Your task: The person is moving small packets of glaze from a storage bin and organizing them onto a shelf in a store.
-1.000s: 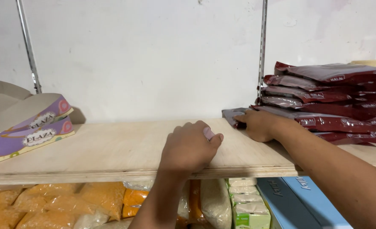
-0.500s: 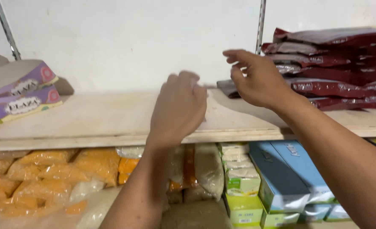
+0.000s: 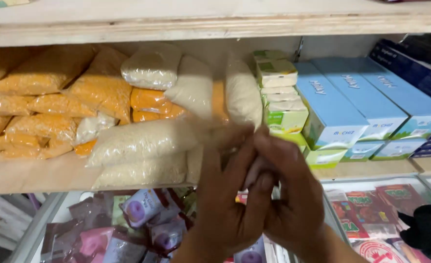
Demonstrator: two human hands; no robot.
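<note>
My left hand (image 3: 225, 209) and my right hand (image 3: 295, 199) meet low in the middle of the head view, blurred, with fingers overlapping and pointing up. I see nothing held in either hand. They hover in front of the middle shelf (image 3: 25, 175), just ahead of clear bags of white grain (image 3: 142, 143) lying on their sides. One more white grain bag (image 3: 242, 92) stands upright behind my fingertips.
Orange grain bags (image 3: 45, 97) fill the shelf's left. Green-and-white cartons (image 3: 278, 92) and light blue boxes (image 3: 337, 112) stand on the right. Below are purple pouches (image 3: 137, 214) and red packets (image 3: 371, 209). A wooden shelf edge (image 3: 215, 27) runs overhead. A dark object (image 3: 427, 231) sits at lower right.
My view has dropped from the upper shelf to the shelf below. Both hands left the upper shelf and the dark red packets and came together low in front of me.
</note>
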